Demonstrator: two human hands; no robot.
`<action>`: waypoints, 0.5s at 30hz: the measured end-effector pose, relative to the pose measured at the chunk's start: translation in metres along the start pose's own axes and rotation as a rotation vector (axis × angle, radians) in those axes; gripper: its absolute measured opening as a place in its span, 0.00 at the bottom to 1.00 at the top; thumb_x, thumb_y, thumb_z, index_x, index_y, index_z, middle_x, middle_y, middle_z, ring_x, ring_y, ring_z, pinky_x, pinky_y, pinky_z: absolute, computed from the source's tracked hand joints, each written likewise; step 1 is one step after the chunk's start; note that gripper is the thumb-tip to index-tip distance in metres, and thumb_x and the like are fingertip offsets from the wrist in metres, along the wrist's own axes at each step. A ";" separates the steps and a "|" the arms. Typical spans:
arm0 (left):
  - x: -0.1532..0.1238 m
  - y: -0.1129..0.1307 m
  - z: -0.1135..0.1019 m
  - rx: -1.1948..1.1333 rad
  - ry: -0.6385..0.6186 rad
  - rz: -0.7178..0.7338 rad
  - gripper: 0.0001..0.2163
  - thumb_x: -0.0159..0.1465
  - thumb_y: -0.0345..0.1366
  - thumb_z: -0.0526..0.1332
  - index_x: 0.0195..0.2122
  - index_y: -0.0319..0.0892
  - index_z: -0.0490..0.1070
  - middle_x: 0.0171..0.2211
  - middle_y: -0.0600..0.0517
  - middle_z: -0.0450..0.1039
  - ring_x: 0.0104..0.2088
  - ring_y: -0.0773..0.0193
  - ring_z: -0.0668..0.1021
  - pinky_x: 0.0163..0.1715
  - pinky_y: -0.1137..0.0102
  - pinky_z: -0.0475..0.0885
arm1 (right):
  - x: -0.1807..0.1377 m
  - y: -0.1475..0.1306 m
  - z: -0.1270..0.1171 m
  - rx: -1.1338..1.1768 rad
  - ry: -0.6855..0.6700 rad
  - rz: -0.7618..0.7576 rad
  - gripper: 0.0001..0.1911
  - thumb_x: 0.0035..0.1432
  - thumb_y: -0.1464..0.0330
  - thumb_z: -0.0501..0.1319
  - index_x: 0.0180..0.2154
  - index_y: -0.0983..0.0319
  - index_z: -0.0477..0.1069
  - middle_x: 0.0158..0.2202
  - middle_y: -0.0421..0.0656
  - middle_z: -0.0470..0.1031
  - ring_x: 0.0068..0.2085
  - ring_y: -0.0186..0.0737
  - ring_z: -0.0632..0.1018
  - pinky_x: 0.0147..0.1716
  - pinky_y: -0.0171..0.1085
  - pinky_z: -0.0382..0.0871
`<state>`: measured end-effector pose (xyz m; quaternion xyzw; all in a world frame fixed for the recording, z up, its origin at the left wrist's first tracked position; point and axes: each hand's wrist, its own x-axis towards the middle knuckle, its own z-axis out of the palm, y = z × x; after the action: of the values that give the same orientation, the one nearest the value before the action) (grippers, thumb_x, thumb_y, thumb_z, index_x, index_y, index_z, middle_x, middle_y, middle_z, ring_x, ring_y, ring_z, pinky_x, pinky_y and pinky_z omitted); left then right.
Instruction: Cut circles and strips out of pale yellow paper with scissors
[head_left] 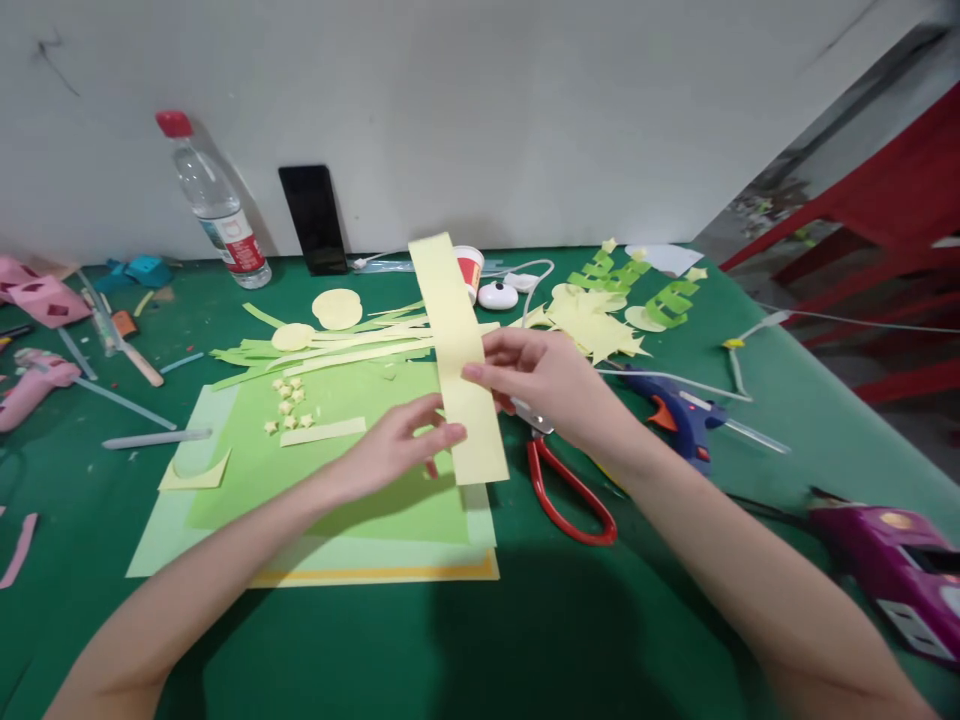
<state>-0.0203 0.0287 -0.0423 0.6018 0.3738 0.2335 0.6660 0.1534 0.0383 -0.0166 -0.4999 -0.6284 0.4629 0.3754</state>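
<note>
A long pale-yellow paper strip (456, 340) is held upright-tilted above the table between both hands. My left hand (394, 445) pinches its left edge near the lower end. My right hand (540, 375) pinches its right edge slightly higher. Under the hands lies a stack of green and yellow paper sheets (247, 480) carrying small yellow paper stars (289, 405) and a short yellow strip (322, 432). Red-handled scissors (566, 490) lie just right of the sheets, partly under my right wrist.
Yellow and green cut strips and discs (337, 335) lie behind the sheets. A blue glue gun (686, 420), a purple glue gun (892, 560), a pink glue gun (34, 385), a water bottle (214, 205), a black phone (313, 220) and yellow-green cutouts (600, 310) surround the green table.
</note>
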 end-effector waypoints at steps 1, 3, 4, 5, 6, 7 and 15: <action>0.001 -0.004 0.004 -0.070 -0.019 -0.036 0.13 0.59 0.41 0.59 0.43 0.41 0.69 0.41 0.48 0.71 0.35 0.65 0.73 0.27 0.74 0.70 | 0.001 0.002 0.003 -0.015 -0.014 -0.009 0.12 0.51 0.61 0.61 0.32 0.65 0.70 0.27 0.40 0.74 0.19 0.29 0.69 0.17 0.31 0.64; 0.003 -0.012 0.007 -0.128 -0.030 -0.081 0.12 0.58 0.40 0.60 0.40 0.38 0.71 0.36 0.47 0.74 0.28 0.67 0.74 0.25 0.73 0.69 | 0.003 0.004 0.007 -0.059 -0.043 -0.029 0.14 0.52 0.59 0.60 0.33 0.65 0.69 0.28 0.41 0.74 0.20 0.29 0.70 0.19 0.32 0.66; 0.004 -0.015 0.006 -0.141 -0.030 -0.094 0.11 0.58 0.40 0.60 0.37 0.37 0.72 0.32 0.48 0.74 0.25 0.69 0.73 0.24 0.73 0.69 | 0.004 0.004 0.007 -0.092 -0.058 -0.039 0.15 0.53 0.59 0.58 0.34 0.65 0.69 0.28 0.41 0.74 0.21 0.30 0.70 0.21 0.32 0.67; 0.005 -0.019 0.005 -0.145 -0.024 -0.099 0.10 0.58 0.39 0.60 0.33 0.36 0.72 0.28 0.49 0.74 0.22 0.70 0.72 0.23 0.73 0.68 | 0.005 0.004 0.005 -0.133 -0.074 -0.047 0.15 0.55 0.58 0.57 0.35 0.65 0.68 0.29 0.42 0.74 0.22 0.30 0.71 0.22 0.33 0.68; 0.006 -0.022 0.004 -0.154 -0.013 -0.101 0.10 0.58 0.39 0.60 0.30 0.35 0.72 0.24 0.50 0.72 0.20 0.71 0.71 0.23 0.73 0.67 | 0.006 0.003 0.002 -0.184 -0.088 -0.054 0.16 0.56 0.58 0.54 0.36 0.65 0.68 0.30 0.42 0.74 0.24 0.31 0.72 0.23 0.33 0.68; 0.007 -0.025 0.003 -0.165 0.002 -0.100 0.11 0.58 0.39 0.60 0.27 0.35 0.72 0.20 0.52 0.71 0.19 0.71 0.70 0.24 0.73 0.67 | 0.007 0.003 -0.003 -0.246 -0.099 -0.059 0.16 0.58 0.58 0.52 0.37 0.65 0.68 0.31 0.43 0.74 0.25 0.32 0.73 0.24 0.33 0.69; 0.015 -0.035 0.002 -0.341 0.025 -0.122 0.13 0.64 0.37 0.53 0.31 0.33 0.71 0.26 0.47 0.72 0.21 0.71 0.70 0.24 0.73 0.67 | -0.042 0.039 -0.037 -0.892 -0.098 0.143 0.13 0.59 0.70 0.51 0.43 0.67 0.69 0.38 0.56 0.73 0.38 0.54 0.75 0.31 0.46 0.69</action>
<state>-0.0144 0.0325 -0.0798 0.4534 0.3729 0.2602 0.7666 0.2080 0.0078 -0.0438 -0.6324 -0.7473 0.1951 0.0601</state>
